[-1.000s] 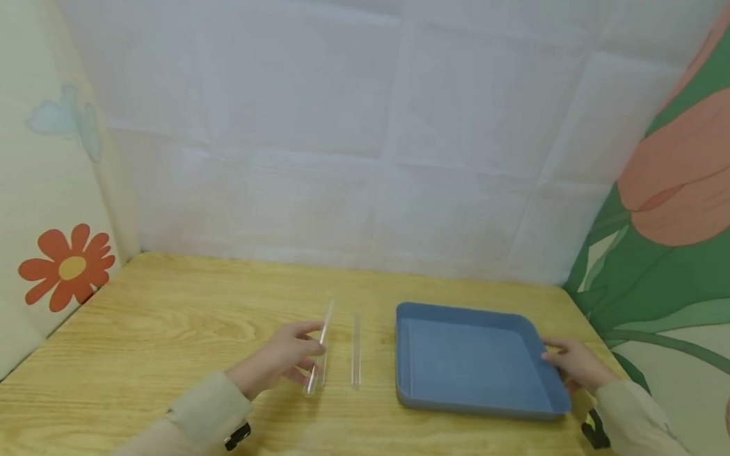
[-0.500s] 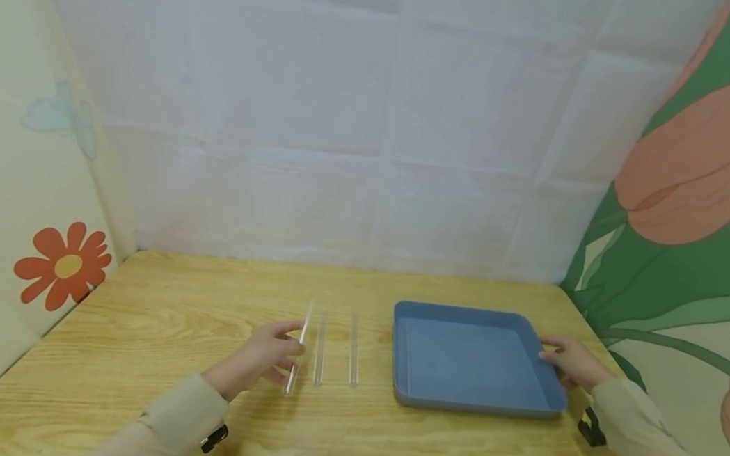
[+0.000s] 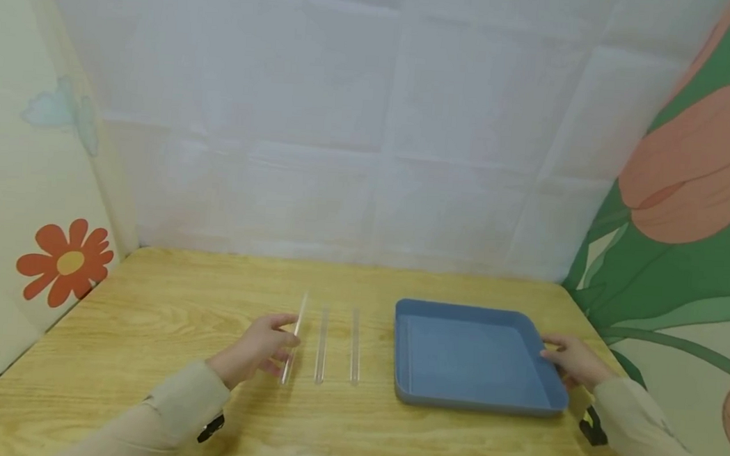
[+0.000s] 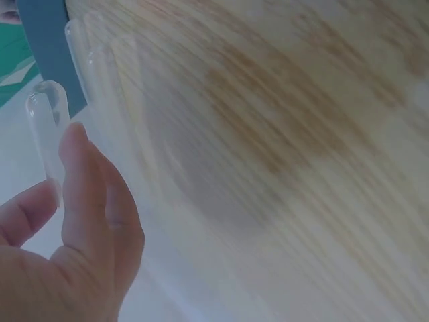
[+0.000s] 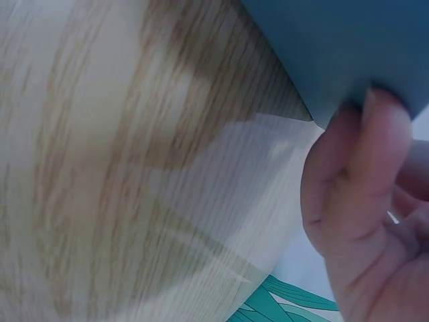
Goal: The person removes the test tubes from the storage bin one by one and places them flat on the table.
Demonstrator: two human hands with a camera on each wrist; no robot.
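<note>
My left hand [image 3: 257, 347] pinches a clear test tube [image 3: 286, 372] between thumb and fingers, its far end slanting to the right in the head view. The rounded end of this tube shows beyond the fingertips [image 4: 75, 137] in the left wrist view. Two more clear tubes, a nearer one [image 3: 321, 354] and a farther one [image 3: 355, 356], lie side by side on the table to the right of that hand. At the right side of a blue tray [image 3: 473, 406], my right hand [image 3: 579, 363] grips the rim. Bent fingers [image 5: 375, 147] press against the tray's wall in the right wrist view.
The wood-grain table [image 3: 211, 288] carries the tray on its right half. A white cloth [image 3: 297, 112] hangs behind it. Flower-printed panels stand at the left [image 3: 4, 185] and right [image 3: 662, 288] sides.
My left hand has moved left with its tube, away from the tube it overlapped a second ago, and a gap now shows between them. The right hand stays at the tray.
</note>
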